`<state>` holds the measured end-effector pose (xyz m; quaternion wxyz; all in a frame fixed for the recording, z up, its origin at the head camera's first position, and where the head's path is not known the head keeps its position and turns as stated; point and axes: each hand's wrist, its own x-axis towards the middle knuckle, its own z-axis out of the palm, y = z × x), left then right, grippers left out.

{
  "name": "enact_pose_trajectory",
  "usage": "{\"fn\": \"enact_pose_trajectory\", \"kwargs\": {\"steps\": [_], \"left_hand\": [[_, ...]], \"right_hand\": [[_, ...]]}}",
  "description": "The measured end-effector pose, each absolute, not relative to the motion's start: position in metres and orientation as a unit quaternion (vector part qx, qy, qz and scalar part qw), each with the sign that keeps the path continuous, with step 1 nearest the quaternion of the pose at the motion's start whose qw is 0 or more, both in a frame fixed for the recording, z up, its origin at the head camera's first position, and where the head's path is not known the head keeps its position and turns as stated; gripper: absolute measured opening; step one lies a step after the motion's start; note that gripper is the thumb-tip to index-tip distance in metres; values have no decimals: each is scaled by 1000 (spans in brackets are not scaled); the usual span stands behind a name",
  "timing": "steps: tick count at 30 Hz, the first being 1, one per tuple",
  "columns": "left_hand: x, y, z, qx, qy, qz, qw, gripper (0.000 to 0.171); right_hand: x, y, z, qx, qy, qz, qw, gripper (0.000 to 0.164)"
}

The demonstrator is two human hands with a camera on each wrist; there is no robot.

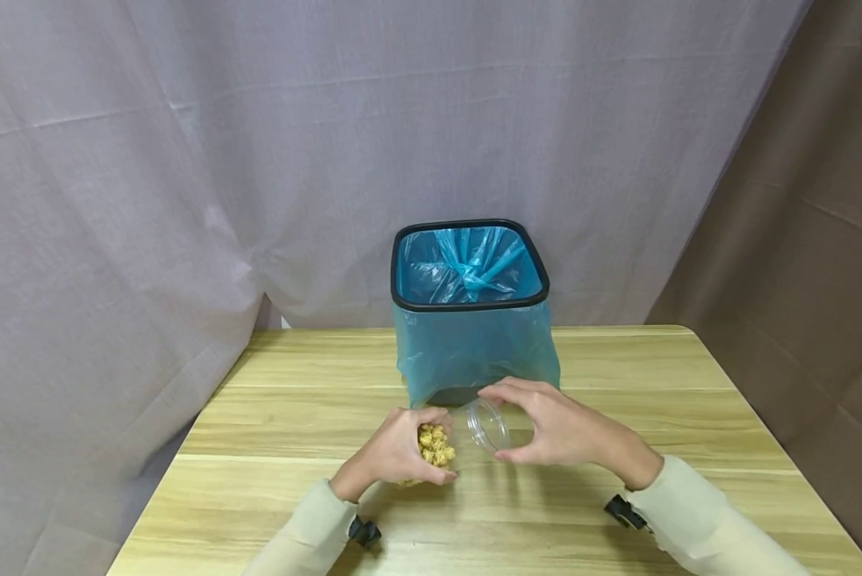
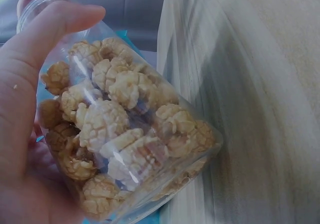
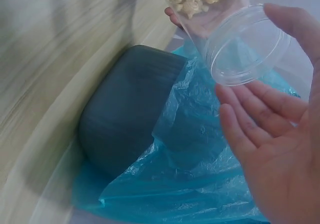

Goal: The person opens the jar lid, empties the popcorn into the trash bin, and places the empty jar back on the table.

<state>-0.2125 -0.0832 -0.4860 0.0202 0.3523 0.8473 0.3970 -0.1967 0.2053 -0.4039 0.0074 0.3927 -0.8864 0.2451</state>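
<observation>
A clear plastic jar (image 1: pixel 467 436), tilted onto its side with its mouth to the right, holds several clumps of caramel popcorn (image 2: pixel 107 116). My left hand (image 1: pixel 402 448) grips its body, thumb lying along the near side. The popcorn (image 1: pixel 434 444) sits toward the base end. At the other end, my right hand (image 1: pixel 556 424) pinches the threaded mouth of the jar (image 3: pixel 245 49) between thumb and fingertips. No lid shows on the mouth in the right wrist view. The jar is just in front of the bin.
A dark-rimmed bin (image 1: pixel 470 307) with a blue bag (image 1: pixel 477 348) folded over its rim stands at the back of the wooden table (image 1: pixel 294 416). The bag is knotted inside. Grey curtain (image 1: pixel 330 160) hangs behind, and brown cloth (image 1: pixel 805 264) on the right.
</observation>
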Motion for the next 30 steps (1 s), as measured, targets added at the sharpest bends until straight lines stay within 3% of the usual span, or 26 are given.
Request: {"fn": "enact_pose_trajectory", "kwargs": {"steps": [7,15,22,30], "left_hand": [[-213,-83,-486,352,849,394,19,70],[-212,-82,-486,354,847,397,17,70],[-211,-81,-484,354,845,400,22,64],[-212,-81,-485,353,847,398,25,68]], "right_hand": [[-196,207,-402,398,-886,240,1,84],[-196,203,-403,340,-905,257,-5,74],[-197,204,-405,346,-902,257,-9,66],[-195,207,-403,377,-892,249,-2,72]]}}
